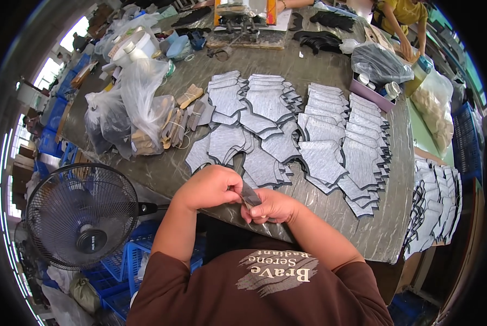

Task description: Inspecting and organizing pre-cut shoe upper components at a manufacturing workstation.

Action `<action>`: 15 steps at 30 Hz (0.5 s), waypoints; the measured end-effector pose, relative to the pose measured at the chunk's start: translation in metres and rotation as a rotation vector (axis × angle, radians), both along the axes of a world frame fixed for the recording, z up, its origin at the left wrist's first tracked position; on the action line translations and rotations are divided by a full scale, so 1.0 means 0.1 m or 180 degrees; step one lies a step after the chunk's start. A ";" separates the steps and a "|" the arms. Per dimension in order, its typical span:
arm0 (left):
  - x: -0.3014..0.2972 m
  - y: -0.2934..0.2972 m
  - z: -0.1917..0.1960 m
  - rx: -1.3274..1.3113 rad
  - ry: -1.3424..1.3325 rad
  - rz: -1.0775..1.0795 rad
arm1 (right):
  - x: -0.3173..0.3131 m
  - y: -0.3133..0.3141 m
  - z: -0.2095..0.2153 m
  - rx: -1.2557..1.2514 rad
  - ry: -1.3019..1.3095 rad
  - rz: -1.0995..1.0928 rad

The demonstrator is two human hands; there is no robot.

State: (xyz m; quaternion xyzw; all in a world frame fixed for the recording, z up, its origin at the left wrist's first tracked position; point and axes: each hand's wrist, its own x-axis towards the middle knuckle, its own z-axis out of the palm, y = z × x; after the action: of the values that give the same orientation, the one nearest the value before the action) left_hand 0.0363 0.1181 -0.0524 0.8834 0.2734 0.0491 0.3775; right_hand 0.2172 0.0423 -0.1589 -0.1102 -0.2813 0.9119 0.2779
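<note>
While both bare hands meet over the near edge of the worktop [386, 231], the work seems to be at a close handling step, with one thin dark grey piece [250, 195] being worked between the fingers. That piece stands tilted between the left hand [213, 187] and the right hand [271, 206], touching both. The right hand pinches its lower part, thumb on top and the other fingers curled beneath; the left hand is drawn together, its thumb and forefinger seemingly pinching the left edge, though its inner fingers are hidden. Just beyond the hands lie overlapping stacks of grey cut pieces [276, 106] with dark edges, the nearest right behind the knuckles. A bundle of narrow strips [175, 127] rests farther off to the left, beside clear plastic bags [143, 98]. In my judgement, the next move calls for a steady right-hand pinch and fine left fingertip control, so that the thin piece does not slip or fold.
</note>
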 end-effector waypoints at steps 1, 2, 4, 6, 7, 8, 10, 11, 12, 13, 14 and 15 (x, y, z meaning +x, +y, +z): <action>0.01 0.00 0.01 -0.0121 -0.0009 -0.0007 | -0.01 0.00 -0.06 0.0245 -0.0071 -0.0041; 0.02 0.00 -0.01 -0.0121 -0.0010 -0.0015 | -0.02 -0.01 -0.10 0.0490 -0.0143 -0.0082; -0.01 0.01 -0.06 -0.0521 -0.0122 0.0083 | -0.03 -0.01 -0.04 0.0427 -0.0240 -0.0092; -0.06 0.02 -0.15 -0.0609 -0.0349 0.0197 | -0.03 -0.01 0.04 0.0263 -0.0311 -0.0068; -0.08 0.02 -0.18 -0.0697 -0.0579 0.0307 | -0.03 -0.01 0.04 0.0269 -0.0310 -0.0068; -0.09 0.01 -0.20 -0.0691 -0.0579 0.0308 | -0.04 0.00 0.02 0.0140 -0.0082 -0.0139; -0.09 -0.03 -0.22 -0.0513 -0.1059 0.1270 | -0.04 0.00 0.03 0.0018 0.0147 -0.0207; -0.09 -0.05 -0.22 -0.0506 -0.1060 0.1271 | -0.04 0.00 0.05 -0.0204 0.0299 -0.0352; -0.09 -0.07 -0.24 0.0248 -0.1467 0.1319 | -0.03 0.00 0.06 -0.0435 0.0444 -0.0509; -0.09 -0.09 -0.26 0.1009 -0.1863 0.1353 | -0.03 0.00 0.06 -0.0664 0.0590 -0.0665; -0.10 -0.15 -0.28 0.1468 -0.1812 0.1340 | -0.02 0.02 0.02 -0.0750 0.0709 -0.0792; -0.09 -0.20 -0.30 0.1472 -0.1806 0.1348 | -0.03 0.02 -0.01 -0.0751 0.0712 -0.0782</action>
State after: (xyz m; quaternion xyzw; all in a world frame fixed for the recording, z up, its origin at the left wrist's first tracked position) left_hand 0.0271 0.0982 -0.0819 0.8206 0.3159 0.4269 0.2112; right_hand 0.2144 0.0444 -0.1596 -0.0736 -0.1243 0.9043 0.4017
